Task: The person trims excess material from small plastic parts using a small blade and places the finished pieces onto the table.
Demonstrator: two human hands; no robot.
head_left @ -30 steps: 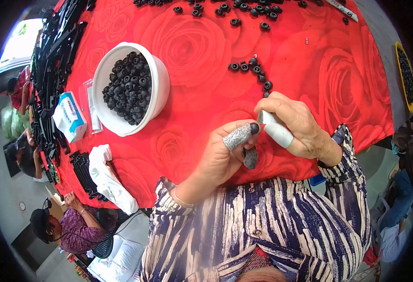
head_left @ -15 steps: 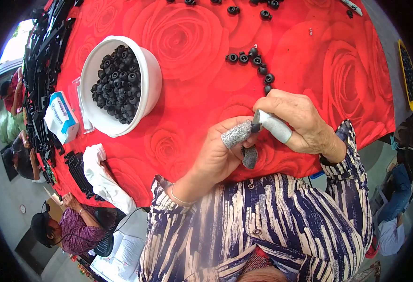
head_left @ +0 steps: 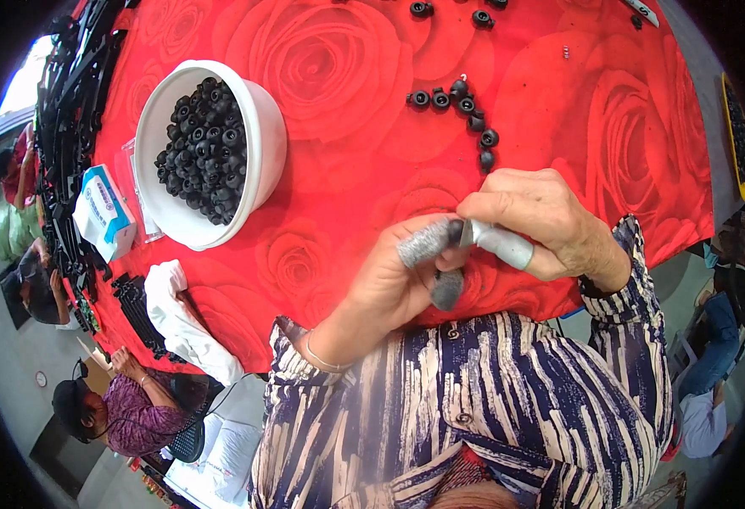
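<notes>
My left hand (head_left: pixel 381 280) pinches a small black rubbery piece (head_left: pixel 456 228) between thumb and fingers, with grey fabric covers on the thumb and a finger. Close against it, my right hand (head_left: pixel 551 220) is closed on a small flat metal blade (head_left: pixel 467 234), its thumb wrapped in pale grey. The blade touches or nearly touches the piece; the fingers hide the exact contact. Beyond the right hand, several round black knobs (head_left: pixel 466 105) with holes lie in a bent line on the red rose-patterned tablecloth (head_left: pixel 347 195).
A white bowl (head_left: pixel 264 148) heaped with black knobs stands to the left. Beside it are a blue-and-white box (head_left: pixel 105 212), a white cloth (head_left: pixel 187 327) and piled black strips (head_left: pixel 71 110). A yellow tray (head_left: pixel 741 136) is far right. Another person (head_left: pixel 139 407) sits at lower left.
The blade has moved down alongside the black piece, and my right thumb has shifted slightly with it. My left fingers have turned a little. The view has shifted slightly.
</notes>
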